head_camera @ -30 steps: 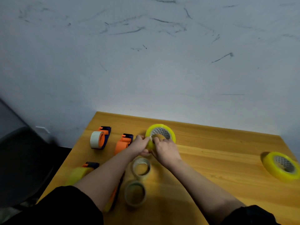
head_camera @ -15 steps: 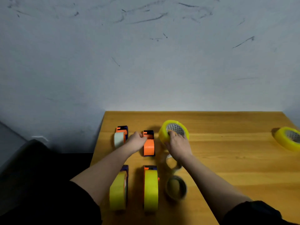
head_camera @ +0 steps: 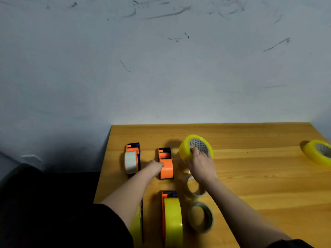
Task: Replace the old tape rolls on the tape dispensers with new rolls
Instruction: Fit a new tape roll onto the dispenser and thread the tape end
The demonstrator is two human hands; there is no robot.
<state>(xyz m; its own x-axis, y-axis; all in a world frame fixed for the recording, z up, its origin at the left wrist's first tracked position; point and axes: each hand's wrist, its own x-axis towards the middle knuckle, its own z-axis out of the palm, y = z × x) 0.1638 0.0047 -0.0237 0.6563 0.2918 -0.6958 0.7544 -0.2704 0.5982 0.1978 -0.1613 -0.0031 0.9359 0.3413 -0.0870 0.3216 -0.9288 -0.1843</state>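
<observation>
My right hand (head_camera: 201,165) grips a new yellow tape roll (head_camera: 186,149), tilted on edge, with fingers hooked into its core. My left hand (head_camera: 155,166) holds the side of an orange dispenser (head_camera: 166,166) that carries no roll. To its left stands a dispenser with a thin white roll (head_camera: 131,161). Nearer me, one dispenser bears a full yellow roll (head_camera: 172,219); another yellow-rolled dispenser (head_camera: 137,228) is partly hidden by my left forearm.
Two nearly spent clear rolls lie on the wooden table (head_camera: 259,179): one (head_camera: 194,189) under my right wrist, one (head_camera: 201,217) nearer me. A second new yellow roll (head_camera: 318,153) sits at the far right edge. A dark chair (head_camera: 26,194) stands left of the table.
My left hand left the yellow roll and moved onto the empty orange dispenser. My right hand keeps its hold on the roll. The camera swung, so the table looks squarer.
</observation>
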